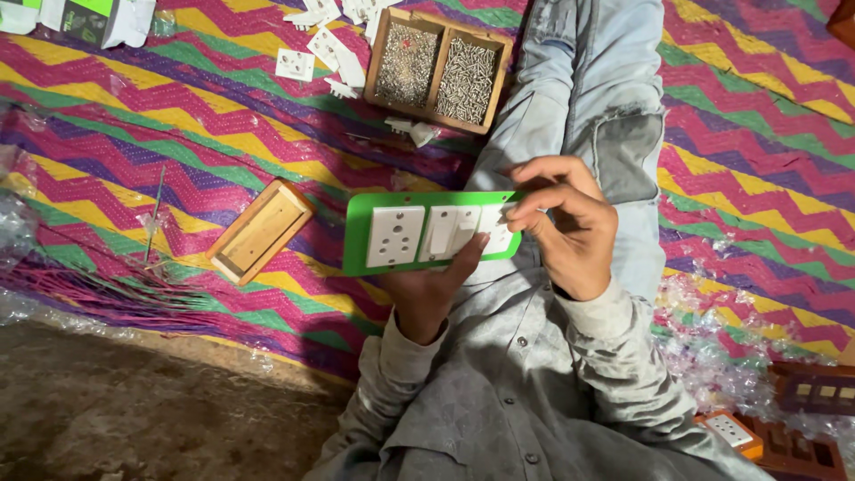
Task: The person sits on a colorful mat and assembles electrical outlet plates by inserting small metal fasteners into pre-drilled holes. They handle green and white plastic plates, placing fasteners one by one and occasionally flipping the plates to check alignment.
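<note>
I hold a green switch plate [358, 233] flat in front of my chest. It carries a white socket [394, 236] on its left and white rocker switches [450, 232] toward its right. My left hand [426, 289] grips the plate from below, thumb up on a switch. My right hand [565, 223] pinches the right end of the plate, fingertips on the rightmost white switch [496, 230].
A small wooden box [260, 231] lies on the zigzag-patterned mat [160, 134] to the left. A divided wooden tray [439, 69] of screws sits at the top, with loose white switch parts [313, 49] near it. Crumpled clear plastic [712, 356] and orange frames [806, 419] lie at right.
</note>
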A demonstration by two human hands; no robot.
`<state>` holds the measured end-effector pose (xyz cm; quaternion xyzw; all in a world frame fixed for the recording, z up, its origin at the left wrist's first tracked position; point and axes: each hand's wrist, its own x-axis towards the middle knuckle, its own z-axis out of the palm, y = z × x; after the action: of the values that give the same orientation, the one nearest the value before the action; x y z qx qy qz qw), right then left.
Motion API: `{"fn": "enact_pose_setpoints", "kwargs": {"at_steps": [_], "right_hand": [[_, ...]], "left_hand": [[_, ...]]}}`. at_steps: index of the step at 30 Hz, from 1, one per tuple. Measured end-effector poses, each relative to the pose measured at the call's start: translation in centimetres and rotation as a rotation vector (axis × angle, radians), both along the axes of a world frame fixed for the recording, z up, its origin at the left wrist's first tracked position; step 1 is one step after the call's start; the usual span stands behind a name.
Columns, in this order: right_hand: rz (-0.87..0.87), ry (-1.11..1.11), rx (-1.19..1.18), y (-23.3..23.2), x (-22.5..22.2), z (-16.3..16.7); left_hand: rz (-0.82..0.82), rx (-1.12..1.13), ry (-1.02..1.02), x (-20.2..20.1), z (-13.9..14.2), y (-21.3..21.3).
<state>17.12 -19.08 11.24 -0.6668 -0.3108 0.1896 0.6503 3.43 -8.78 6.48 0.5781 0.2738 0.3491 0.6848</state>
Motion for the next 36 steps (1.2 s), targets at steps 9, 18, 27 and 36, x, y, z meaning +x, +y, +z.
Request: {"fn": "enact_pose_setpoints", "kwargs": {"at_steps": [9, 18, 27, 36], "right_hand": [[-0.062, -0.080, -0.098, -0.1, -0.4, 0.8], [-0.107, -0.205, -0.196, 0.6, -0.8, 1.9], [-0.109, -0.207, -0.225, 0.3, -1.0, 1.8], [-0.007, 0.472, 0.121, -0.9, 0.4, -2.0]], "left_hand": [[0.017, 0.057, 0.014, 0.2, 0.3, 0.1], [0.047, 0.125, -0.023, 0.3, -0.2, 0.2], [0.040, 0.169, -0.026, 0.0, -0.6, 0.2], [-0.132, 0.124, 0.048, -0.3, -0.8, -0.6]]}}
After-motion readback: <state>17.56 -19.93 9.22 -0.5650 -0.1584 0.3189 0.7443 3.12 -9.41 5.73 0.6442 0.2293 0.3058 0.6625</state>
